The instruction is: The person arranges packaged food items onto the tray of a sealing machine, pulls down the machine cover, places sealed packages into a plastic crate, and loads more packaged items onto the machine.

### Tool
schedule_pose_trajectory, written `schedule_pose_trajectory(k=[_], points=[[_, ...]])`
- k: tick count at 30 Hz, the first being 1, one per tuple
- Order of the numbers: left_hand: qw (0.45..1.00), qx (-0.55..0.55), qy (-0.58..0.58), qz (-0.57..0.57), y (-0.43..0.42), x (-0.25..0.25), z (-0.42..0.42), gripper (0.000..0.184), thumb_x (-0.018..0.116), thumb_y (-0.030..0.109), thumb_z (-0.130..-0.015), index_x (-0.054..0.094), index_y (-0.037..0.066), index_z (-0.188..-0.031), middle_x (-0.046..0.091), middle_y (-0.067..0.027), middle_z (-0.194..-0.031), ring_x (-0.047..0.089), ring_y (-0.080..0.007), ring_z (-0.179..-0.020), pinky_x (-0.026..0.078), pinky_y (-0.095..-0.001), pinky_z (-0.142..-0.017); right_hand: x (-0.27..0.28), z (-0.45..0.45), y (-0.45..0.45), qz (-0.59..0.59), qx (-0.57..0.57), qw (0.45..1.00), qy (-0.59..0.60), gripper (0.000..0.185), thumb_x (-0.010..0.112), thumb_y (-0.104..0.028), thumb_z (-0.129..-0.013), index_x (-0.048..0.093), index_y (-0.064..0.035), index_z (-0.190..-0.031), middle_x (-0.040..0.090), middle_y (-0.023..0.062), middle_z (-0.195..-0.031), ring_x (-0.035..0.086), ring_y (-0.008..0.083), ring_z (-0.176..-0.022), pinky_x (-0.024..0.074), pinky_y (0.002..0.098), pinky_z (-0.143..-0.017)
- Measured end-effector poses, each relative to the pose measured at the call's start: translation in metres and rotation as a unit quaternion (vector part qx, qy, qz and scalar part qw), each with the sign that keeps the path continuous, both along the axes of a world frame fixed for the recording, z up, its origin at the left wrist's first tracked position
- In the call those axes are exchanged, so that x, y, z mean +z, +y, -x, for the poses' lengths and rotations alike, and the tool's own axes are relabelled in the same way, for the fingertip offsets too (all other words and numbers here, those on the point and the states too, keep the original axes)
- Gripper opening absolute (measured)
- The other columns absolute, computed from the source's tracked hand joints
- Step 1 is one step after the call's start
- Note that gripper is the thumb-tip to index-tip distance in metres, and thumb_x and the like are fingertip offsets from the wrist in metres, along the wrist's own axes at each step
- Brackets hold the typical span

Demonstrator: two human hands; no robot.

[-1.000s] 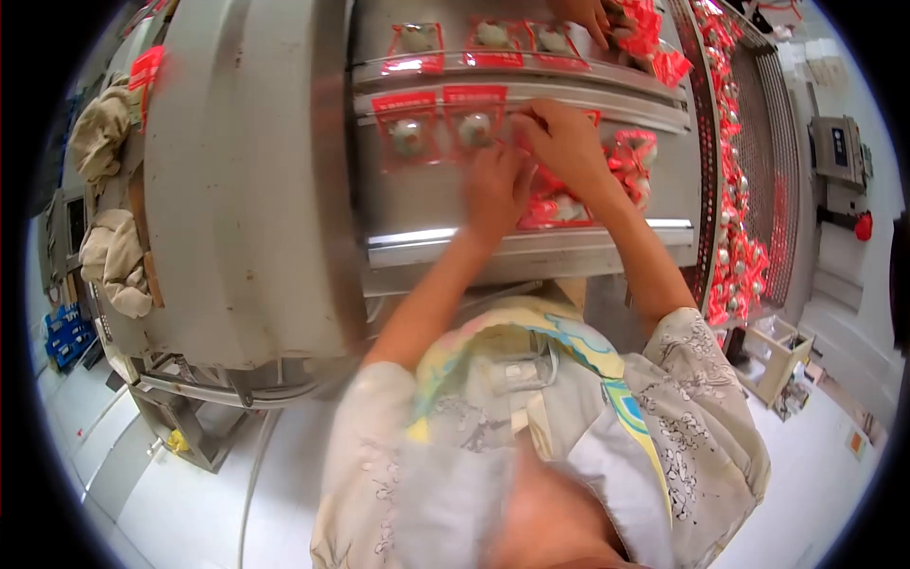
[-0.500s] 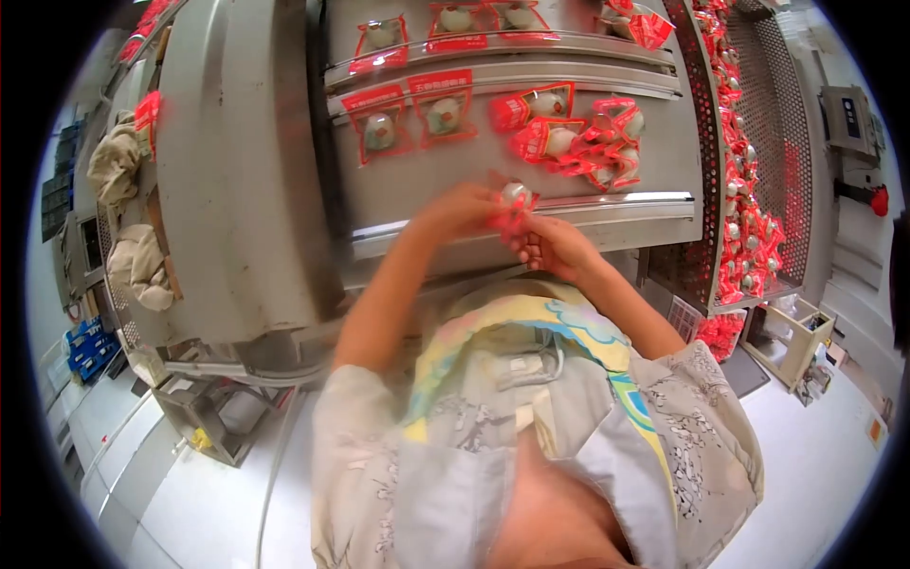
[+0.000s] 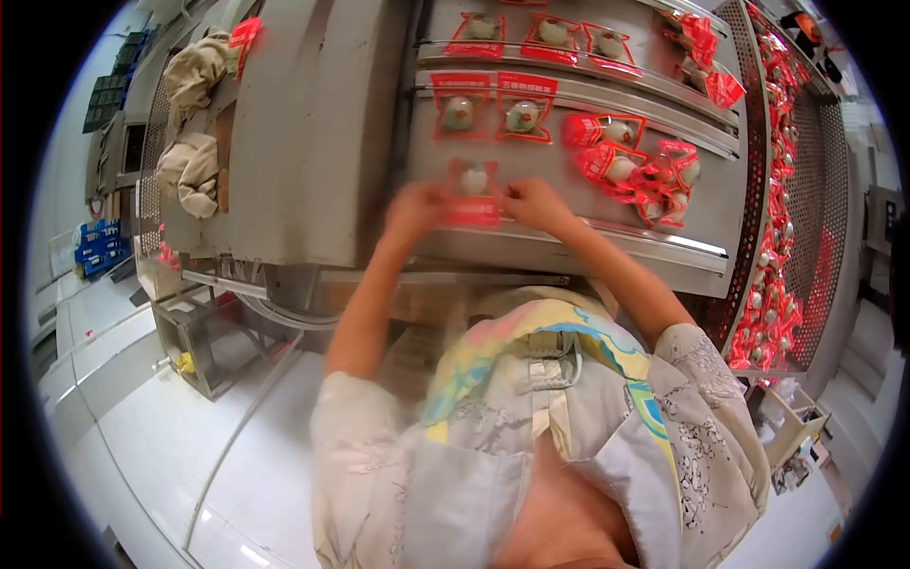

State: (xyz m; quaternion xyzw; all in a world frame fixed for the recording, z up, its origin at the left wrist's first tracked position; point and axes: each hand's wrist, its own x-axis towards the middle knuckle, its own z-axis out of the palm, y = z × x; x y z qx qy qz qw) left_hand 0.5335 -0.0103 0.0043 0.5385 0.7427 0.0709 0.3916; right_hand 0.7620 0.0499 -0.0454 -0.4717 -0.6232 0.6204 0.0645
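Note:
A red-and-clear packet with a pale round item inside lies near the front rail of the metal table, its red band toward me. My left hand, blurred, is closed on the packet's left edge. At its right edge, my right hand pinches the corner. Just beyond, two similar packets, a left one and a right one, lie flat side by side. To the right is a loose pile of packets.
Metal rails cross the table, with more packets beyond them. A perforated metal bin full of packets stands at the right. Crumpled cloths lie at the left beside a large metal cover.
The packet held low between both hands is now at the table's near side, its pale item facing up. My hands have moved apart to its two sides. The whole view has shifted.

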Motion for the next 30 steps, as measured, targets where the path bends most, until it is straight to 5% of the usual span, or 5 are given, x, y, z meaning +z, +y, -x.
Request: schedule_pose_trajectory(k=[6, 20, 23, 26, 30], points=[[0.985, 0.008, 0.074, -0.158, -0.007, -0.006, -0.005, 0.023, 0.069, 0.025, -0.081, 0.059, 0.005, -0.086, 0.064, -0.0128, -0.08, 0.06, -0.0366, -0.08, 0.046, -0.0458, -0.066, -0.013, 0.02, 0.0, -0.121, -0.026, 0.991, -0.04, 0.024, 0.064, -0.026, -0.081, 0.065, -0.0025, -0.085, 0.066, 0.019, -0.08, 0.064, 0.0359, -0.077, 0.049, 0.043, -0.068], [0.984, -0.078, 0.162, 0.001, 0.015, 0.013, -0.028, 0.02, 0.06, 0.02, -0.084, 0.057, 0.007, -0.098, 0.065, -0.0183, -0.094, 0.061, -0.0394, -0.093, 0.048, -0.05, -0.076, -0.026, 0.012, 0.012, -0.173, 0.093, 0.977, -0.077, 0.023, 0.066, -0.029, -0.078, 0.068, -0.0062, -0.079, 0.066, 0.0175, -0.079, 0.063, 0.0381, -0.079, 0.0494, 0.0463, -0.068], [0.981, -0.072, 0.182, 0.019, 0.016, 0.007, -0.028, 0.015, 0.055, 0.015, -0.085, 0.056, 0.007, -0.097, 0.065, -0.0195, -0.094, 0.061, -0.0406, -0.091, 0.048, -0.0508, -0.075, -0.022, 0.009, 0.021, -0.08, 0.132, 0.985, -0.077, 0.025, 0.065, -0.029, -0.081, 0.067, -0.0042, -0.084, 0.065, 0.0186, -0.079, 0.063, 0.037, -0.076, 0.0485, 0.0438, -0.067], [0.976, -0.06, 0.208, 0.007, 0.016, -0.011, -0.022, 0.012, 0.055, 0.014, -0.084, 0.056, 0.007, -0.094, 0.065, -0.0194, -0.092, 0.062, -0.0408, -0.088, 0.048, -0.0512, -0.074, -0.023, 0.012, 0.006, -0.22, 0.077, 0.968, -0.09, 0.025, 0.065, -0.028, -0.079, 0.065, -0.0036, -0.082, 0.064, 0.0188, -0.079, 0.061, 0.0383, -0.077, 0.0475, 0.0455, -0.067], [0.975, -0.067, 0.21, -0.027, 0.011, -0.013, -0.017, 0.017, 0.061, 0.015, -0.081, 0.057, 0.007, -0.095, 0.065, -0.0182, -0.091, 0.062, -0.0385, -0.089, 0.049, -0.0492, -0.075, -0.029, 0.013, -0.001, -0.234, 0.068, 0.968, -0.06, 0.025, 0.065, -0.028, -0.079, 0.064, -0.0025, -0.08, 0.064, 0.0193, -0.08, 0.061, 0.0393, -0.077, 0.0467, 0.0468, -0.067]])
